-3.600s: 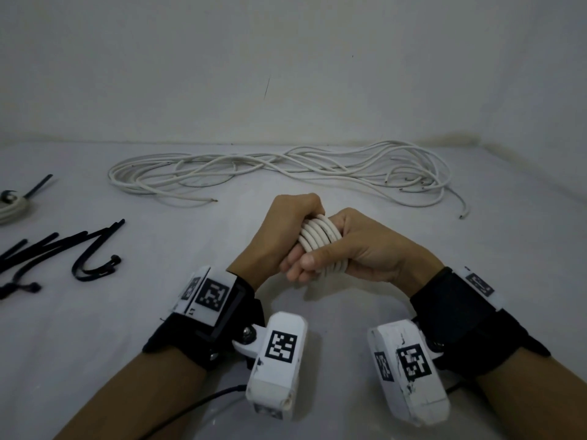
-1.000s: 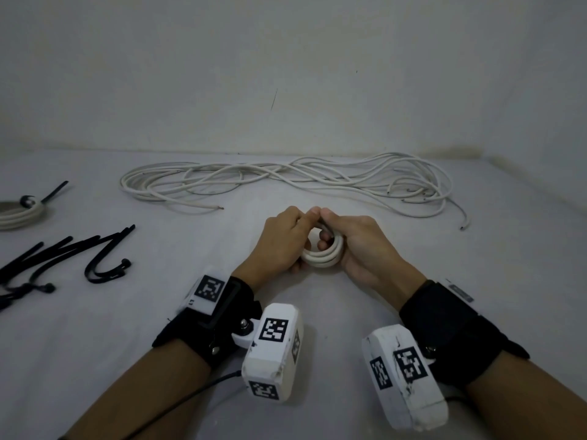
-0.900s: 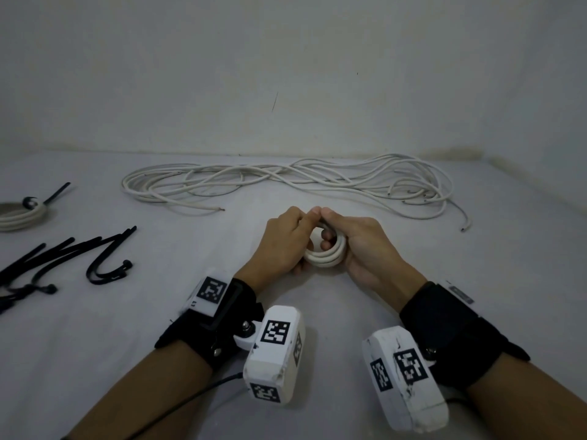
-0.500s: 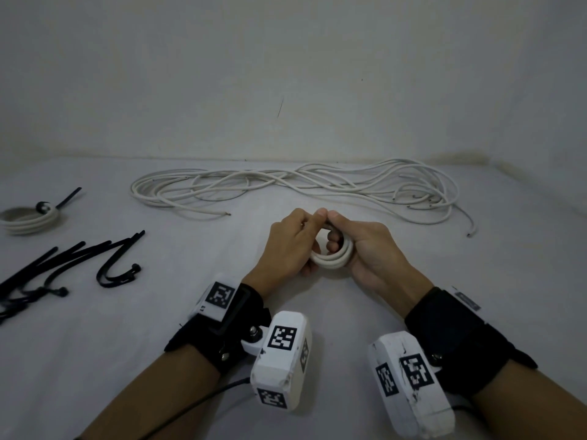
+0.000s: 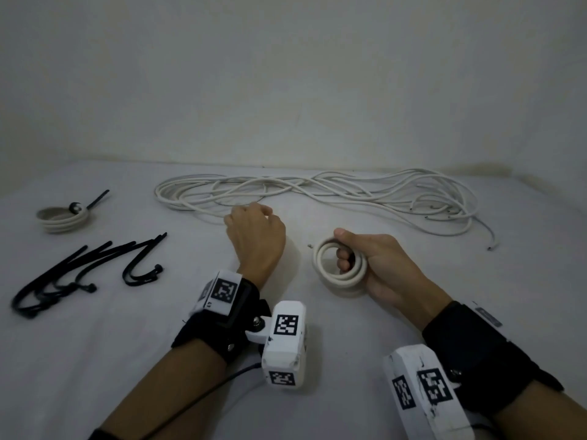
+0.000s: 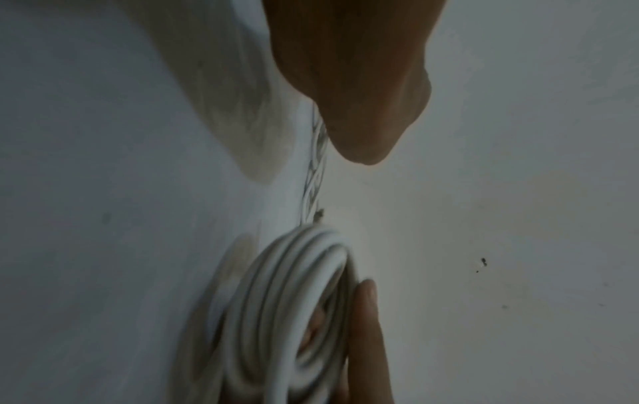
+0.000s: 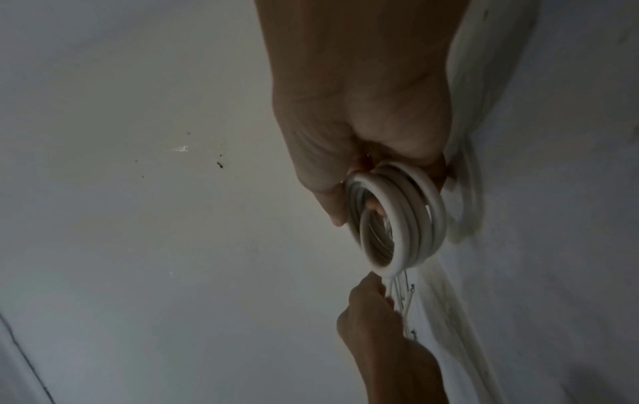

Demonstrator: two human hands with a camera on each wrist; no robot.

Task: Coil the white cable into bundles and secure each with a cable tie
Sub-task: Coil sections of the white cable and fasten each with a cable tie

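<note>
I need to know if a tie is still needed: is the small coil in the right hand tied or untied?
Untied. The small coil shows only bare white loops, held together by the right hand; the black cable ties lie apart on the table.

My left hand (image 6: pixel 349 82) fills the top of the picture, seen from the wrist side, its fingers hidden from here, so I cannot say how they lie. Below it, blurred, sits the small coil of white cable (image 6: pixel 287 314), several rings stacked side by side. A finger of my right hand (image 6: pixel 368 341) lies along the coil's right edge, touching it. Between my left hand and the coil, a thin blurred run of loose white cable (image 6: pixel 316 169) shows against the pale surface (image 6: pixel 86 218).
</note>
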